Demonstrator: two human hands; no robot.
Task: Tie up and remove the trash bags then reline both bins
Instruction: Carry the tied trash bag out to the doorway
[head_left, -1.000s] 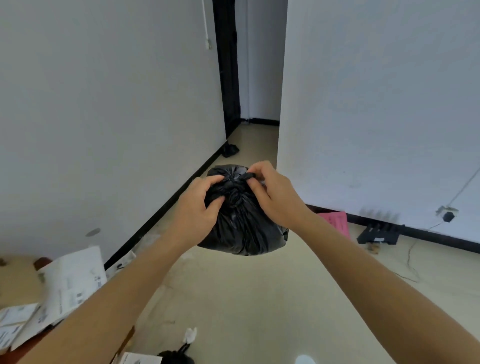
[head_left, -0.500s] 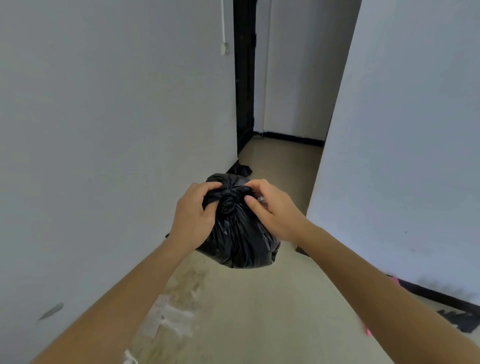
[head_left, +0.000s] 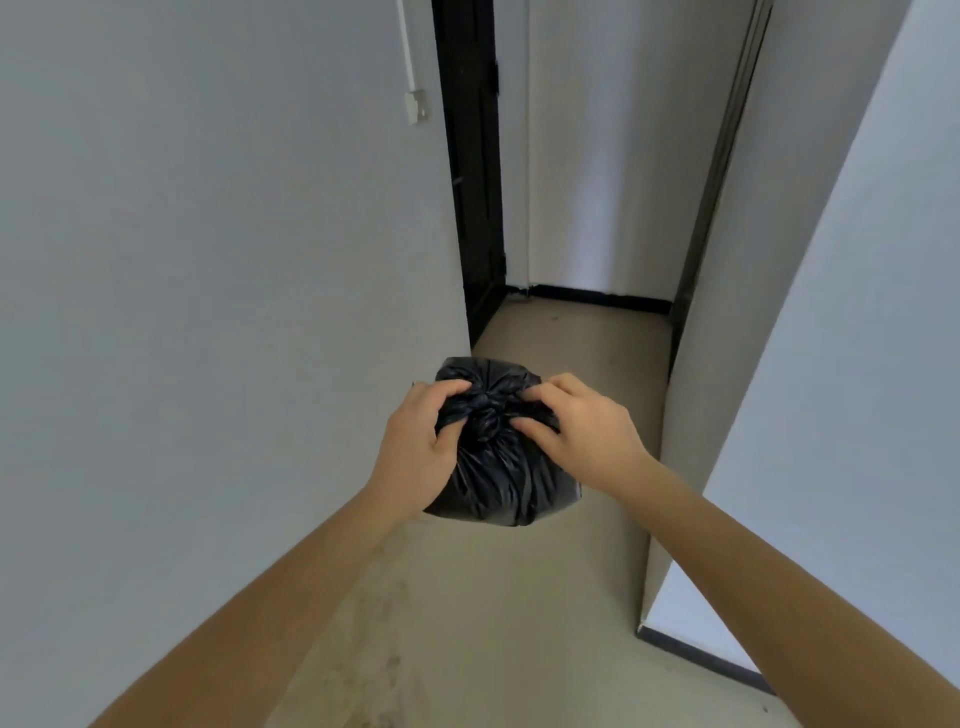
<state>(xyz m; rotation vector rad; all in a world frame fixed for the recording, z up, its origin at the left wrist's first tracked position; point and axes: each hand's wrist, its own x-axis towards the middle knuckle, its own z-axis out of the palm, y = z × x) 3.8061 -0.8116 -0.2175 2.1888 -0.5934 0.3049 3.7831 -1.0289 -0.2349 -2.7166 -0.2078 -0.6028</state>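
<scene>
A small, full black trash bag (head_left: 498, 478) hangs in the air in front of me, its top gathered into a knot. My left hand (head_left: 415, 447) pinches the plastic on the left side of the knot. My right hand (head_left: 582, 431) pinches the plastic on the right side. Both forearms reach in from the bottom corners. No bin shows in this view.
I face a narrow corridor with a beige tiled floor (head_left: 519, 623). A white wall (head_left: 208, 312) runs along the left and a white wall corner (head_left: 691, 467) juts in on the right. A black door frame (head_left: 472, 182) stands ahead on the left.
The view has swung left and forward into the corridor; the papers, pink item and black object on the floor have left the view. Both hands still hold the bag at its knot.
</scene>
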